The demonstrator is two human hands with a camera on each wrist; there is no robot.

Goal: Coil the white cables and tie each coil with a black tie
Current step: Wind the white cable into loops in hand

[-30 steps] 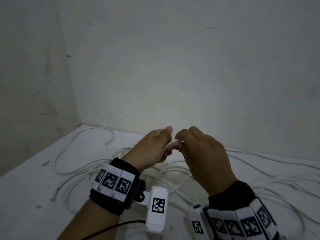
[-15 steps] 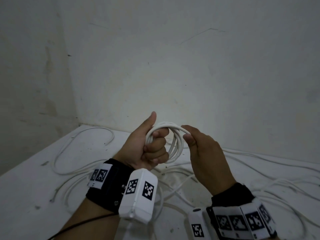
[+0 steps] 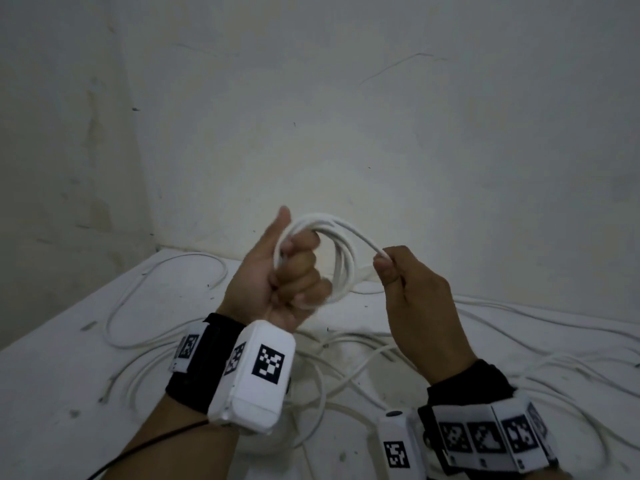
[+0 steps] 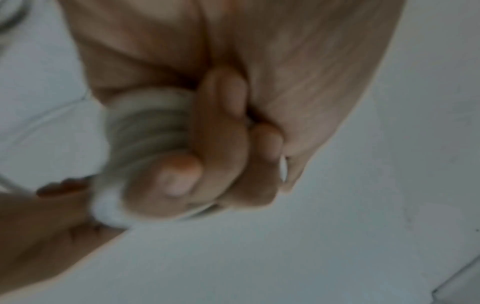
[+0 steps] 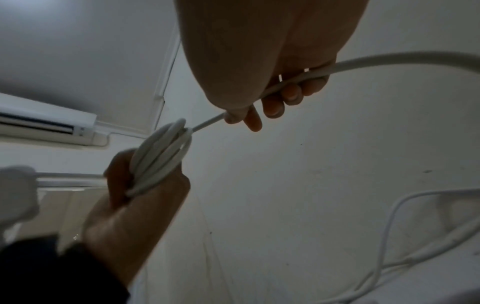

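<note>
Left hand (image 3: 287, 271) is fisted round our coil (image 3: 341, 258), fingers curled through the loops, thumb sticking up, the bundle held above the table (image 3: 52, 375). Right hand (image 3: 412, 292), just to the right of the coil, pinches the running strand (image 3: 363, 241) between thumb and fingertips, and the cable trails on through the palm. Loose cables (image 3: 166, 299) sprawl on the table below the coil, and we see no black tie anywhere. Here's the risk as we judge it: pull that strand too hard and the loops tighten unevenly or slide off the knuckles. Ease the left grip and the whole coil springs open. The tail could also snag in the tangle beneath.
</note>
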